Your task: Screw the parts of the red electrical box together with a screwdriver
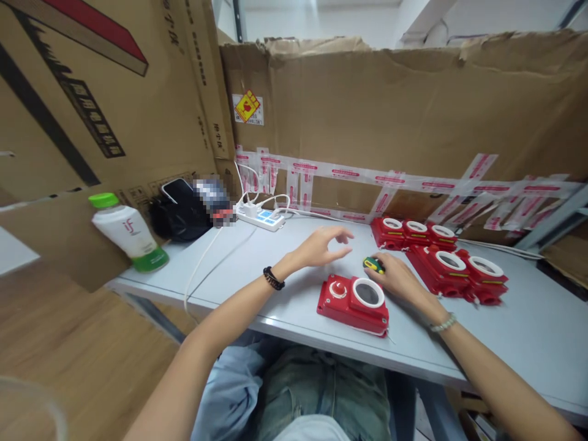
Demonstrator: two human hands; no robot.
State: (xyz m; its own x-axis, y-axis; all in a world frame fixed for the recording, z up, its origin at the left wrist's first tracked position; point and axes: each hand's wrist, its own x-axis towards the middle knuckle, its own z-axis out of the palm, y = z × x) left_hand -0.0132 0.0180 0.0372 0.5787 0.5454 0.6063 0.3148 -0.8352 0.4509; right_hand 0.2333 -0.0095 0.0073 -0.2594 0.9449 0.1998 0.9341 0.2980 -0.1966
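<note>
Red box [353, 304] lies flat near the front edge of the grey table [257, 288], between the two forearms; its left half carries a red round button, its right half an open white-ringed hole. Just beyond its far right corner, the right hand [399, 278] rests on the table, fingers curled around a small green and yellow part [373, 264] that pokes out at the fingertips. The left hand [321, 246] hovers above the table just beyond the box, holding nothing, fingers loosely spread and slightly bent; a dark bead bracelet sits on that wrist, a pale one on the right. To the far right, a cluster of red boxes [441, 260] with white-ringed holes lies in a row, touching each other. Farther left, a white power strip [260, 216] with white cables sits by the cardboard wall [413, 116], then a black bag [181, 211], then a white bottle with green cap [126, 229] at the table's left end.
</note>
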